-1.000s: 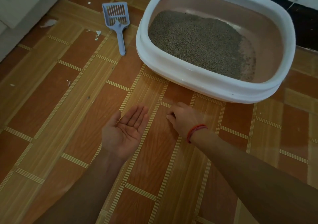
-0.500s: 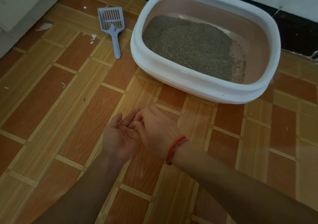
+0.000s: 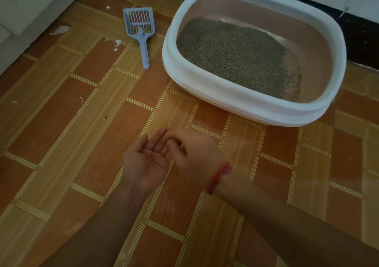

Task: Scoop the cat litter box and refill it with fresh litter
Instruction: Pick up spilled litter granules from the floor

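The left hand (image 3: 145,160) was held palm up, fingers spread and relaxed, with the right hand (image 3: 194,154), banded by a red wristband (image 3: 218,177), curled over its fingertips; whether anything was pinched in that grip could not be told. Both were held low over the tiled floor (image 3: 82,143), near the front of the litter box (image 3: 205,90), whose litter (image 3: 235,57) was heaped leftward, while the scoop (image 3: 141,32) was seen untouched beside the box. The step was judged best done with the palm held level and any gathered grains carried over the rim before release.
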